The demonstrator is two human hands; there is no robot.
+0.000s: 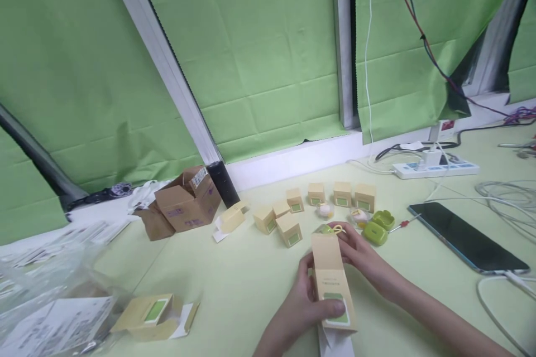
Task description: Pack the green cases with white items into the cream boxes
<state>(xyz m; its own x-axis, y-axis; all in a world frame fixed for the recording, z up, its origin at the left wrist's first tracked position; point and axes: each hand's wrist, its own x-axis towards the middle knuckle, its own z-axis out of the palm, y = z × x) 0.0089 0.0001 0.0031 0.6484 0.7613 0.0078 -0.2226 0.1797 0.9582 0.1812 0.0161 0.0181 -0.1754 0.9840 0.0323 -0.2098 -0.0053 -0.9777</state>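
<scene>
My left hand [305, 300] is wrapped round a small pale-yellow carton [350, 312], its thumb pressed on the green label on the front. The carton's long flap [327, 254] stands up at the far end, and a white flap hangs from the near end. Just beyond the raised flap, my right hand [363, 256] has its fingers closed on a small green item with a yellow loop [336, 229]; the flap and fingers partly hide it. To the right of this hand lies an opened green earbud-type case [376, 231], with a thin cable at its side.
Several closed yellow boxes [288, 230] stand beyond my hands, near two small clear-wrapped pieces [325, 210]. Opened cartons [144, 312] lie leftward, with a plastic bag [46, 312] and a brown cardboard box [188, 203]. A phone [467, 237], cables and a power strip [435, 169] occupy the right.
</scene>
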